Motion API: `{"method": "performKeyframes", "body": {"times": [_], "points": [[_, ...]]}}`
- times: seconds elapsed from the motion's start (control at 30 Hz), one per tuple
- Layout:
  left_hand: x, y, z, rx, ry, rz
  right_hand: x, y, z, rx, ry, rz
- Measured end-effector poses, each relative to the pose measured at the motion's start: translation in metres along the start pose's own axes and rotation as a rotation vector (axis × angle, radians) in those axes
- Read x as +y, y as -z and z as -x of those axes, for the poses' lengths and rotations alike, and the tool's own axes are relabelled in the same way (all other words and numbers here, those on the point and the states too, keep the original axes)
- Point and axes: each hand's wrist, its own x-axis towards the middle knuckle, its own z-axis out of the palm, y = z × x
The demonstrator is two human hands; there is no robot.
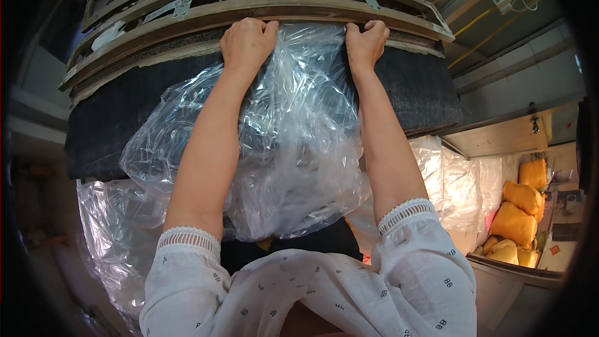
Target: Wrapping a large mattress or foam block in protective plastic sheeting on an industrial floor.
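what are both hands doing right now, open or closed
Left hand: closed, gripping the top edge of the crinkled clear plastic bag against the wooden frame.
Right hand: closed, grip on the same bag edge.

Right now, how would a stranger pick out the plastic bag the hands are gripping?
Find the dark padded block under curved wooden slats. Draped over its front is a crinkled clear bag, both hands pinching its top edge. Other plastic sheeting hangs lower, untouched.
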Motion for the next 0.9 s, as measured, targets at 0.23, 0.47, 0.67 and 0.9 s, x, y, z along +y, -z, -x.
{"method": "performKeyframes", "body": {"times": [0.23,0.47,0.67,0.9], "points": [[-0.007,0.006,-0.006,-0.123,0.045,-0.005,0.007,-0.01,-0.007,0.013,0.026,-0.181],[0.011,0.0,0.004,0.218,-0.387,0.455,0.029,0.009,-0.025,0.048,0.127,-0.335],[0.03,0.04,0.079,0.315,-0.397,0.758,-0.013,0.096,0.041,-0.656,-0.273,-1.093],[0.065,0.048,0.147,0.281,-0.46,0.813,-0.045,0.163,0.066,-0.819,-0.326,-1.091]]}}
